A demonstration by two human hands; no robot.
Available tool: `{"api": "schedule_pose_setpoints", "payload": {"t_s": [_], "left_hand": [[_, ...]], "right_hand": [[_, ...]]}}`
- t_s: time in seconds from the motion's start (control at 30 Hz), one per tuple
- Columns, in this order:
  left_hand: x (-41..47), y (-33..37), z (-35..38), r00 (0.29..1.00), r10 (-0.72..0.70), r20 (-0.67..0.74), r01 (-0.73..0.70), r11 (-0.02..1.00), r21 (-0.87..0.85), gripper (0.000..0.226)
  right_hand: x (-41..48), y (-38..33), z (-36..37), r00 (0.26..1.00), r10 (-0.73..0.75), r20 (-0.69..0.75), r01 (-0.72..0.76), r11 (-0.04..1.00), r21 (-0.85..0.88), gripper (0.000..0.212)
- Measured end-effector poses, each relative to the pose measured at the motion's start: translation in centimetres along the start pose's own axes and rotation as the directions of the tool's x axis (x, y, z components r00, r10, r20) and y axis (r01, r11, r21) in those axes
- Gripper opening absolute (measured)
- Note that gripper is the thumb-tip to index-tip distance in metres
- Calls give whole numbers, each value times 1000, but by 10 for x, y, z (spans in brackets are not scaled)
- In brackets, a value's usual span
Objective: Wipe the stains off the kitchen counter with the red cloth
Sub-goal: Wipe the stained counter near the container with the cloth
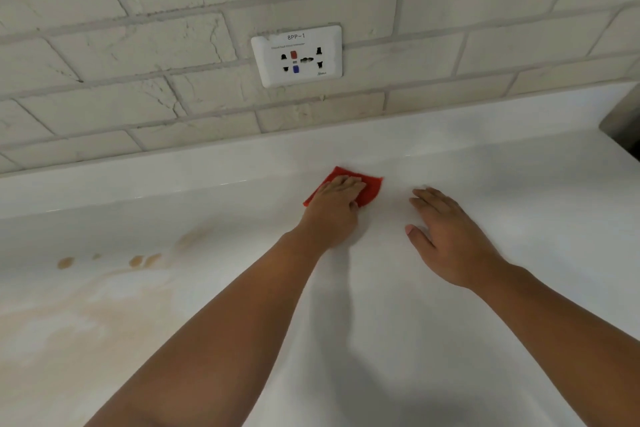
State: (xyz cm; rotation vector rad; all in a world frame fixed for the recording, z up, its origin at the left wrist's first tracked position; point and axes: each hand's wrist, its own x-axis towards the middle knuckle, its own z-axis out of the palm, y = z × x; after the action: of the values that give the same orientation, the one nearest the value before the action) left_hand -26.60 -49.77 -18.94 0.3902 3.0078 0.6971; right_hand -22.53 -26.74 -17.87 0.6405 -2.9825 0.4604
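White kitchen counter (pixel 450 340) under a pale brick-tile backsplash (pixel 138 45). The tan stains (pixel 138 261) sit well left of the pressing hand, and a wall socket (pixel 296 55) is on the wall right behind it. Left hand (pixel 334 211) lies flat, fingers straight, pinning the red cloth (pixel 370 189) down by the back ledge. Right hand (pixel 446 232) is just beside it, spread palm-down, holding nothing.

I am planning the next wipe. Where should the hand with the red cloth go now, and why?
Probably slide the left hand with the red cloth left and nearer: the brown stains lie there on the counter, apart from the cloth.
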Motion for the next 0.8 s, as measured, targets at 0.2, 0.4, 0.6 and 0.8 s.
{"api": "schedule_pose_setpoints", "payload": {"t_s": [0.2, 0.4, 0.6, 0.8], "left_hand": [[-61, -41, -12, 996, -4, -89, 6, 1000, 24, 55], [-7, -27, -11, 965, -240, -108, 253, 958, 137, 55], [7, 31, 19, 999, -44, 23, 41, 993, 110, 50], [-86, 12, 8, 998, 62, -18, -62, 998, -12, 46]], "right_hand": [[0, 7, -8, 1000, -1, 13, 1, 1000, 0, 66], [-5, 13, -12, 999, 4, 37, -5, 1000, 18, 59], [-15, 15, -7, 998, -19, 53, 21, 999, -30, 67], [-18, 13, -5, 997, -39, 65, 42, 998, -42, 70]]}}
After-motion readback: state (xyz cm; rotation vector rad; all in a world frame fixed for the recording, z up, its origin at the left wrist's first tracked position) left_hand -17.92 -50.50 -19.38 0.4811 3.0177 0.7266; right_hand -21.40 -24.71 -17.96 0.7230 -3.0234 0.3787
